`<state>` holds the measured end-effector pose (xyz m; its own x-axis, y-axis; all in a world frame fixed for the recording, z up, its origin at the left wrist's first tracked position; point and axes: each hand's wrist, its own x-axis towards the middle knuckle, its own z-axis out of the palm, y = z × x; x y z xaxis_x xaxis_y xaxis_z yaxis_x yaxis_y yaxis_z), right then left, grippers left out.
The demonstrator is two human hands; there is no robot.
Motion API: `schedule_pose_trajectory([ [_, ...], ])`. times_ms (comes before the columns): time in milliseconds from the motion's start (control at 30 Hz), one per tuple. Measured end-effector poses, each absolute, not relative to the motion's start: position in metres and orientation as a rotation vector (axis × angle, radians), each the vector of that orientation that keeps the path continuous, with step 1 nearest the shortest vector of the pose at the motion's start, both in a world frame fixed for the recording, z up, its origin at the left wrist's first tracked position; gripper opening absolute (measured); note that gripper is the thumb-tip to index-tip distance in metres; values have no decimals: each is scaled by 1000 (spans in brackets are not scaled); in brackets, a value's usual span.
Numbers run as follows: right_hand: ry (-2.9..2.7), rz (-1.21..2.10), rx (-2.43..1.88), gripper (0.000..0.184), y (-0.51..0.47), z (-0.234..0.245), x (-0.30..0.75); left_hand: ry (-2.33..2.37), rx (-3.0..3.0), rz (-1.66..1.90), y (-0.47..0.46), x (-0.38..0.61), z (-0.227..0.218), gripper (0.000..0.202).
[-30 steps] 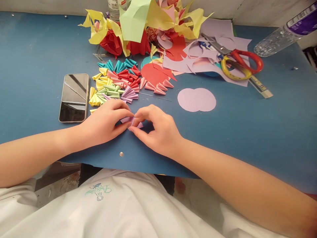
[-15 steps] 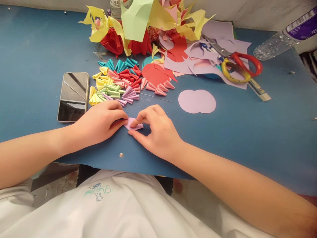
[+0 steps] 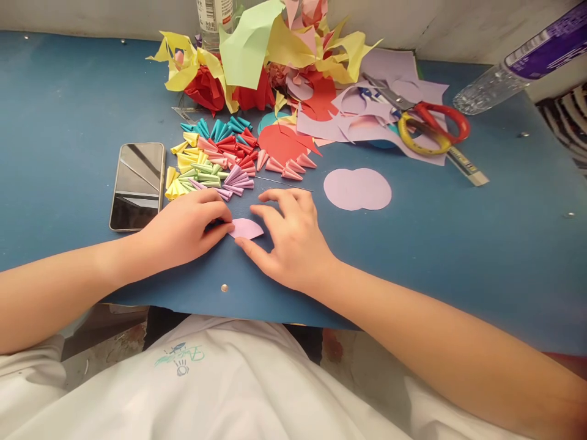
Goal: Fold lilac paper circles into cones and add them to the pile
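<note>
A small purple paper wedge (image 3: pixel 247 228) with a curved edge lies on the blue table (image 3: pixel 413 263). My left hand (image 3: pixel 195 223) pinches its left end between thumb and fingers. On the other side, my right hand (image 3: pixel 293 238) is open, fingers spread, its thumb tip close to the wedge's lower edge. Just beyond my hands is a heap of small rolled paper cones (image 3: pixel 213 156) in teal, yellow, red, pink, green and purple. Two overlapping purple paper circles (image 3: pixel 358 189) lie flat to the right of my right hand.
A phone (image 3: pixel 137 186) lies left of the cones. Scissors (image 3: pixel 426 119) with red and yellow handles rest on purple paper offcuts (image 3: pixel 325 122). Crumpled scraps (image 3: pixel 250 46) pile up at the back. A thin needle (image 3: pixel 284 183) lies beside the cones. A plastic bottle (image 3: pixel 493 85) is at the right.
My right hand's fingers have lifted off the purple wedge and spread apart, uncovering it. My left hand keeps its pinch. The view has shifted slightly.
</note>
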<state>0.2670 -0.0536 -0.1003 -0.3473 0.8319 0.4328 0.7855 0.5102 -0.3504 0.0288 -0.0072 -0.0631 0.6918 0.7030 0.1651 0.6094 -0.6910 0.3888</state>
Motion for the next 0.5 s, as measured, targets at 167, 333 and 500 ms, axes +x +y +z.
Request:
schedule_pose_trajectory([
  [167, -2139, 209, -1238, 16, -54, -99, 265, 1081, 2522, 466, -7, 31, -60, 26],
  [333, -2056, 461, -1040, 18, -50, -92, 269, 978, 2475, 449, -7, 33, -56, 33],
  [500, -1989, 520, -1030, 6, -49, -90, 273, 954, 2453, 416, -7, 32, -57, 26],
])
